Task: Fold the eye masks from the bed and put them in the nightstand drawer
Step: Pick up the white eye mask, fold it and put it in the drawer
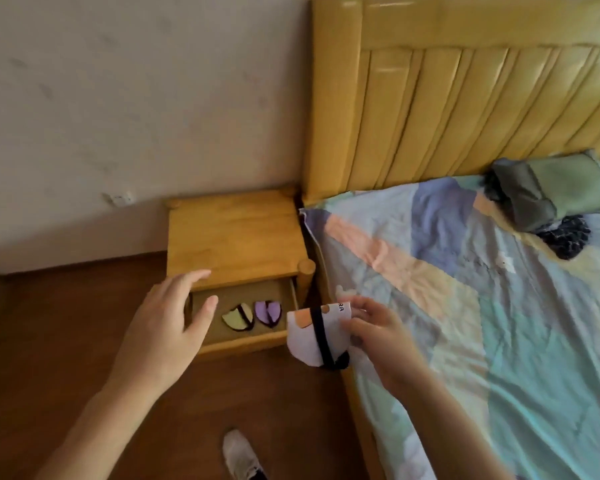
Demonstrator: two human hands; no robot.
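My right hand (374, 332) pinches a folded white eye mask (305, 336) with a black strap and an orange patch, held in the air between the bed's edge and the drawer. The wooden nightstand (232, 237) has its drawer (243, 346) pulled out. Two folded masks lie inside it: a green one (238, 318) and a purple one (267, 312) side by side. My left hand (168, 327) hovers over the drawer's left end, fingers spread, holding nothing.
The bed (465, 306) with a pastel patchwork sheet fills the right, backed by a yellow padded headboard (465, 109). A green pillow (555, 188) and a dark cloth (565, 237) lie near the headboard. My shoe (241, 455) stands on the brown floor below.
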